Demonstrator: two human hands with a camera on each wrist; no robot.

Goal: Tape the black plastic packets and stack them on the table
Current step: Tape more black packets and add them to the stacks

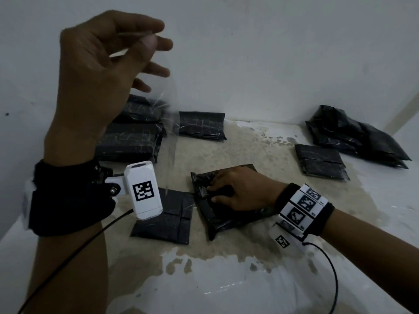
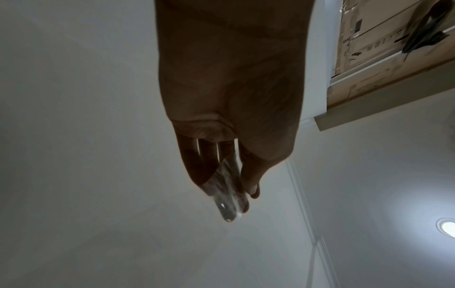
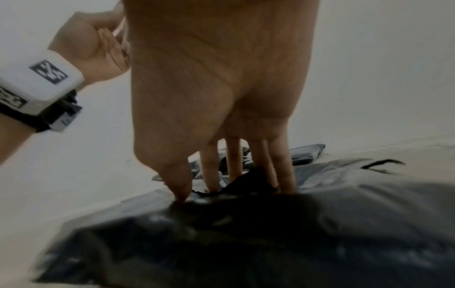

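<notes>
My left hand [image 1: 152, 37] is raised high at the left and pinches the top end of a clear tape strip [image 1: 170, 132] between thumb and fingers. The strip hangs down to a black plastic packet [image 1: 226, 219] lying at the table's middle. My right hand [image 1: 212, 193] presses on that packet's folded left end, fingers straight, thumb down by the tape's lower end. The left wrist view shows the left hand's fingers [image 2: 197, 171] closed on the tape [image 2: 227, 196]. In the right wrist view the right hand [image 3: 221, 183] bears on the packet [image 3: 246, 233], the left hand [image 3: 93, 42] above.
A stack of taped packets [image 1: 133, 137] stands at the back left, one taped packet [image 1: 201, 125] beside it. A flat packet [image 1: 167, 218] lies just left of the pressed one. At the right are another packet [image 1: 322, 162] and a loose pile of black bags [image 1: 353, 137]. Walls close in behind.
</notes>
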